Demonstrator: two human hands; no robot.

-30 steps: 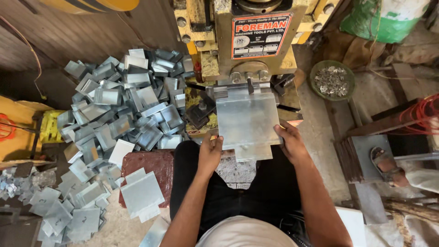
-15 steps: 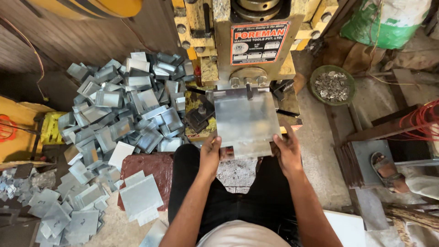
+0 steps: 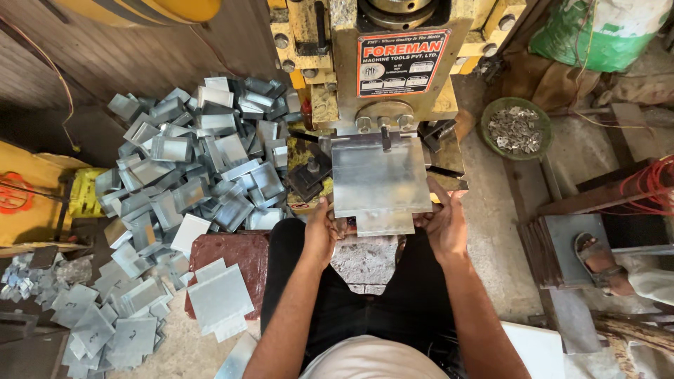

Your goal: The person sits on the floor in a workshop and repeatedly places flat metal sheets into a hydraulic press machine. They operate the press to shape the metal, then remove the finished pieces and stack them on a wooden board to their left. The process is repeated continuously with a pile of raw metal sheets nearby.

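- The sheet-metal blank (image 3: 380, 177) is now sitting further into the yellow press machine (image 3: 382, 70) than a second ago.
- Left hand (image 3: 324, 231) is gripping its near-left edge.
- Right hand (image 3: 444, 223) is gripping its near-right edge.
- Bent metal pieces (image 3: 196, 165) are lying piled to the left.

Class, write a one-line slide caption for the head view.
Both hands, left hand and right hand, hold a metal sheet under a yellow press.

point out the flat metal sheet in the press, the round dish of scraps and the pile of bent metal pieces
flat grey metal sheet (image 3: 379, 179), head view, middle of its face
round green dish of metal scraps (image 3: 487, 119), head view, left rim
pile of bent grey metal pieces (image 3: 203, 158), head view, centre of the heap
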